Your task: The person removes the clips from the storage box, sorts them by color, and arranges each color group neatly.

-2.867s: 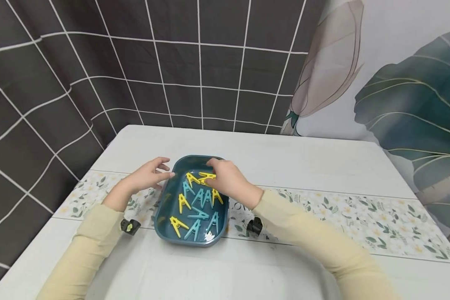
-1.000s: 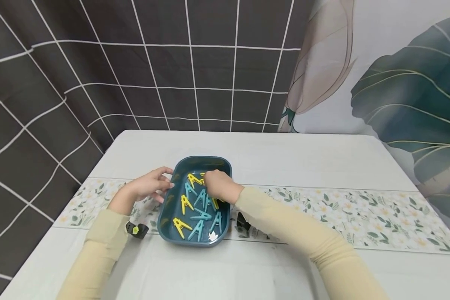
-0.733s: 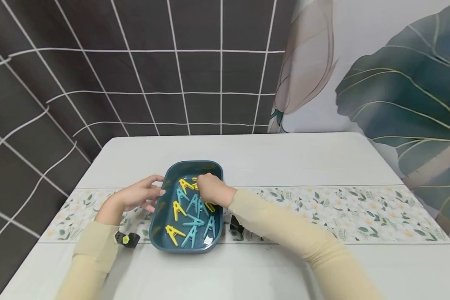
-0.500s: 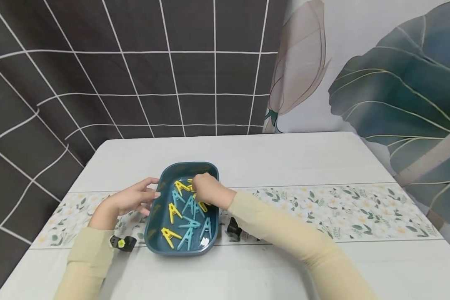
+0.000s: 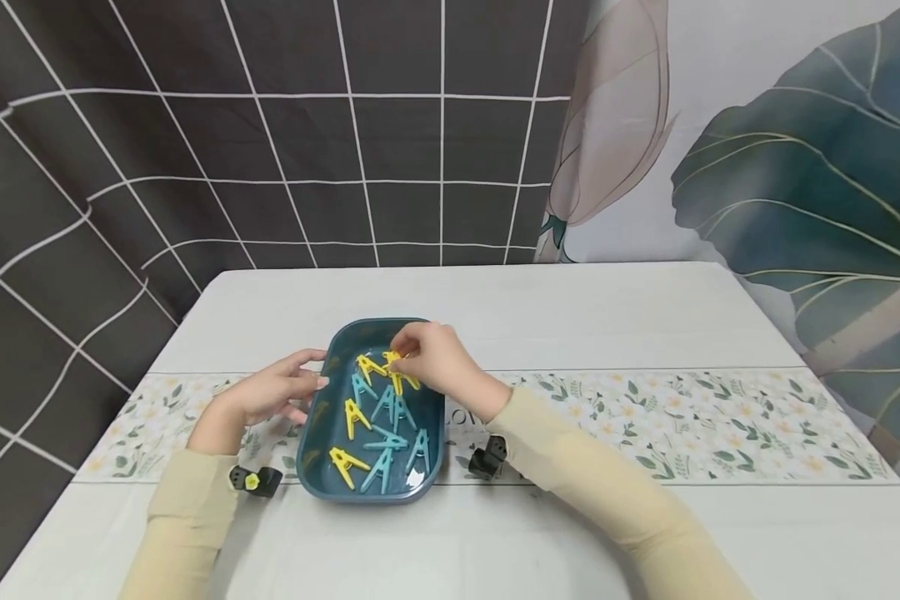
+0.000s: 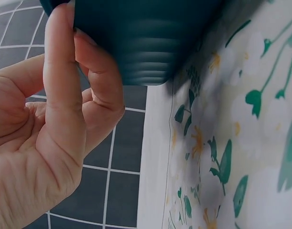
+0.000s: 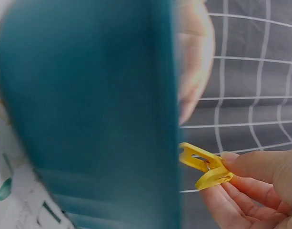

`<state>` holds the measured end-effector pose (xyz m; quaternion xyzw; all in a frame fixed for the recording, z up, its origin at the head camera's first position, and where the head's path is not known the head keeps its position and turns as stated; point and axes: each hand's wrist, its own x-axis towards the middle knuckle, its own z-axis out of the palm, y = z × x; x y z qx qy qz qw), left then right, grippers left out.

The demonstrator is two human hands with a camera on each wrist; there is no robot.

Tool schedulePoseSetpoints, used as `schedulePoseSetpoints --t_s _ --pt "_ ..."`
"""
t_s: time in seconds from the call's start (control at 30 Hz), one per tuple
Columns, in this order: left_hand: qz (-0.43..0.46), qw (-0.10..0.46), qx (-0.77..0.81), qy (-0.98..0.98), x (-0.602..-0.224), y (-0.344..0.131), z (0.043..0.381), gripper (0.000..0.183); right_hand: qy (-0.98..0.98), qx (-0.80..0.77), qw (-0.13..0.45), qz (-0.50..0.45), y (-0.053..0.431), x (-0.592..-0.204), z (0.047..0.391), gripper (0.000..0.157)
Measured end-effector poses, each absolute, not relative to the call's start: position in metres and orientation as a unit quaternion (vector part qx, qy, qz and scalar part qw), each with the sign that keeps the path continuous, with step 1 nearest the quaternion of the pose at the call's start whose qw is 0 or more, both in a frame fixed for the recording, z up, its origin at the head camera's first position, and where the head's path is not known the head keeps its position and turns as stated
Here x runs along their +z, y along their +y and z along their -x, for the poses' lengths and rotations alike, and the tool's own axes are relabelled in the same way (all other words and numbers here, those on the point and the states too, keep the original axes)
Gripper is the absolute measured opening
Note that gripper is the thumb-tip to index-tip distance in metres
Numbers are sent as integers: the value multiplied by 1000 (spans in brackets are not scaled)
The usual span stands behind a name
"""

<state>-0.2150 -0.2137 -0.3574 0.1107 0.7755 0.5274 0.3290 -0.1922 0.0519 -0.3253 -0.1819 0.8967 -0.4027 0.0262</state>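
A dark teal rectangular tray [image 5: 309, 446] stands on the table with several yellow clothespins [image 5: 341, 463] and blue ones lying in it. My right hand [image 5: 446, 360] is over the tray's far right part, pinching a yellow clothespin [image 7: 215, 177] between thumb and fingers. In the right wrist view this clothespin shows just beyond the tray's wall [image 7: 98, 119], which hides part of the scene. My left hand [image 5: 270, 392] holds the tray's left rim, thumb at the top edge and bent fingers [image 6: 100, 76] against the outer wall.
The table [image 5: 570, 317] has a white cover with a floral strip [image 5: 645, 417] running across under the tray. Behind it hangs a dark grid-patterned curtain [image 5: 390, 142], and a leaf-patterned cloth [image 5: 795, 183] at the right. A black wrist camera [image 5: 487, 457] sits under each wrist.
My left hand has come from beside the tray onto its rim. My right hand reached low among the clothespins, then rose slightly with a yellow one. The head view has shifted.
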Motion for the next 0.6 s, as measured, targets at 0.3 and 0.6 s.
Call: schedulePoseSetpoints --t_s 0.3,0.6 --pt "-112 322 538 771 -358 -213 215 70 866 -478 6 145 76 -313 189 23" --pt "-125 303 560 761 -360 -217 212 72 851 -517 -7 92 98 -318 191 23"
